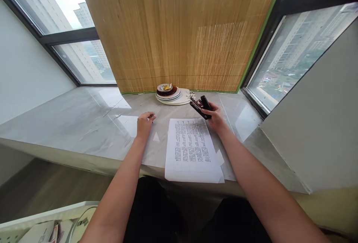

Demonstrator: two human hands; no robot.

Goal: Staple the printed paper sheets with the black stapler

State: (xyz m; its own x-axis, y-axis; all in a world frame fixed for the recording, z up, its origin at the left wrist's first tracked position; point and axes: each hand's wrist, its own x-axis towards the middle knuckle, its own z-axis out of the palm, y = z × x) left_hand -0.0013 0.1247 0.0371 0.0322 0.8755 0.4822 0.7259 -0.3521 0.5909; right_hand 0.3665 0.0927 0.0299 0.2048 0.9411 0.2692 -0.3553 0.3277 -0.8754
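A black stapler (201, 109), its two arms spread apart, is gripped in my right hand (215, 116) above the far right corner of the paper. My left hand (145, 123) rests over the sill to the left of the paper, fingers curled with thumb and fingertips close together. Whatever it may pinch is too small to make out. Between my forearms lies a stack of printed paper sheets (191, 142), covered in rows of text. Its near edge hangs over the sill's front edge, and a lower sheet pokes out at the near right corner.
Stacked plates (167, 97) stand at the back of the grey marble windowsill (92, 123), beside a pale oval board (184, 97). Behind them hangs a bamboo blind (173, 34), with windows on both sides. A white bin (56, 211) with papers is at lower left.
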